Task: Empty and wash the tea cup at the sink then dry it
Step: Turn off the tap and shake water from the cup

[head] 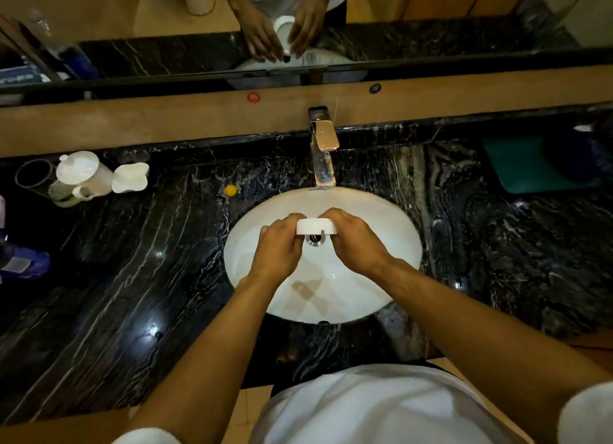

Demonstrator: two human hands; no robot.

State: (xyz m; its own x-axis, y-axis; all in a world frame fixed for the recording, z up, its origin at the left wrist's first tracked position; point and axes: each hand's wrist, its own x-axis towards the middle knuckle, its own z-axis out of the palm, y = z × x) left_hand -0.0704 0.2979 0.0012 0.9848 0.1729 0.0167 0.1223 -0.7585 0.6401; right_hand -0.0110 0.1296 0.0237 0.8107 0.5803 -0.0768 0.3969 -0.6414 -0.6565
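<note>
Cup (316,227) sits between both hands over the sink (391,231), right above the drain (315,239) and in front of the tap (323,158). White tea cup looks tipped on its side or mouth-down, only a flat white side shows; mirror reflection suggests the mouth points away from the person. No water stream visible from the tap, so cannot tell if rinsing is running. Faint brownish streaks low in the basin look like poured-out tea, so emptying seems done, judged from that alone. Washing looks in progress or about to start; drying not yet done, no cloth near the hands.

Left hand (278,244) curls its fingers onto the cup's left edge, fingertips on top of the wall, closed on it. Right hand (356,241) does the same on the right edge, fingers bent and pressed to the cup, thumb hidden. Both grips are snug, not spread. Lidded white pot (83,174) stands well apart on the dark marble counter (132,277), left side
</note>
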